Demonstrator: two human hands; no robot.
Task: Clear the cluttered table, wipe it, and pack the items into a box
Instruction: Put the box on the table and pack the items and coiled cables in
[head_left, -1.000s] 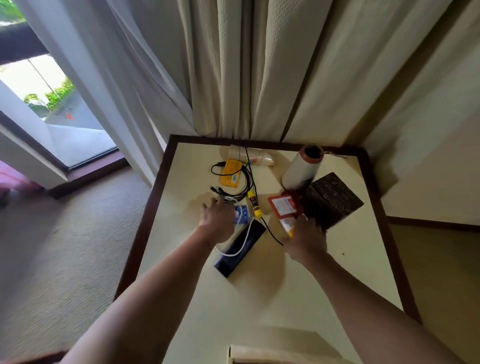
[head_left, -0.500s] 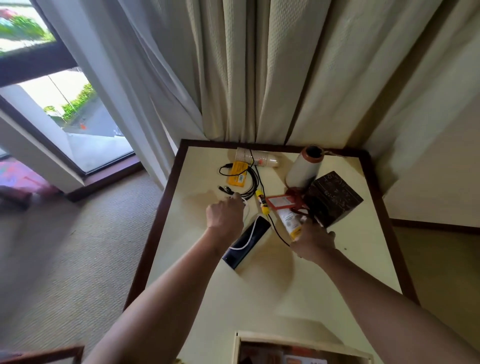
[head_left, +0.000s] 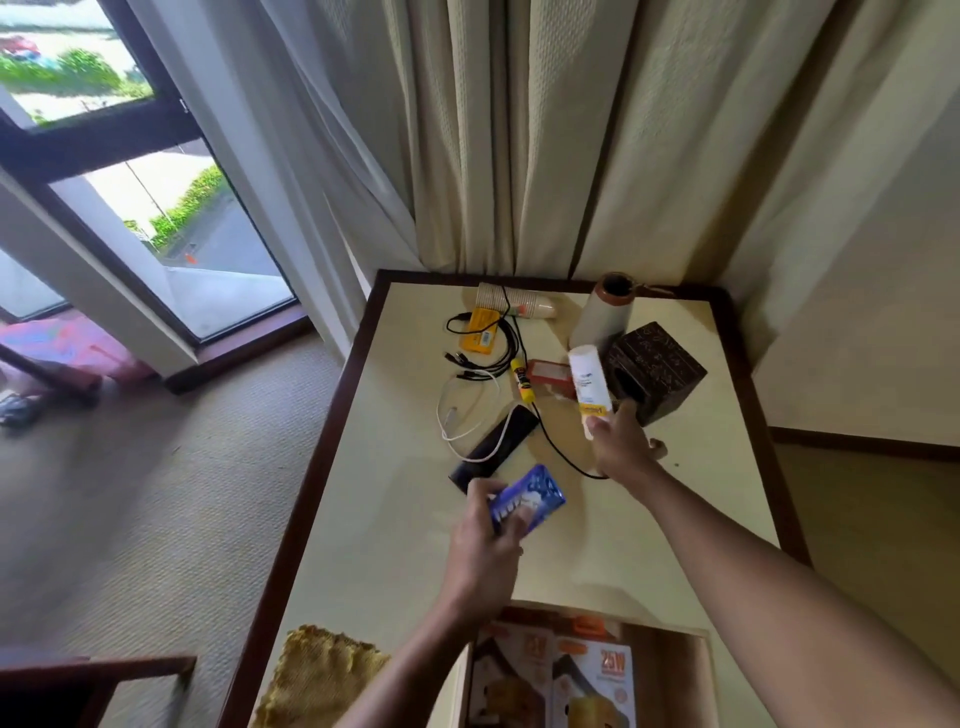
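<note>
My left hand (head_left: 485, 540) grips a small blue packet (head_left: 527, 499), lifted above the cream table (head_left: 405, 519). My right hand (head_left: 621, 447) holds a white tube with a yellow band (head_left: 588, 384) by its lower end, raised over the table. An open wooden box (head_left: 701, 670) sits at the near edge with orange-and-white cartons (head_left: 592, 675) inside. On the table lie a dark flat device (head_left: 496, 447) with a white cable (head_left: 457, 410), black cables (head_left: 498, 348), a yellow packet (head_left: 483, 330), a yellow marker (head_left: 522, 382) and a red packet (head_left: 548, 374).
A carved dark box (head_left: 657, 369), a pale cylinder vase (head_left: 605, 317) and a stack of paper cups (head_left: 514, 301) stand at the table's far side. A yellow cloth (head_left: 322, 675) lies at the near left corner. Curtains (head_left: 519, 130) hang behind; a window is to the left.
My left hand picked up the blue packet and drew it back towards the box. My right hand lifted the white tube off the table. The view tilted down, showing the box and cloth.
</note>
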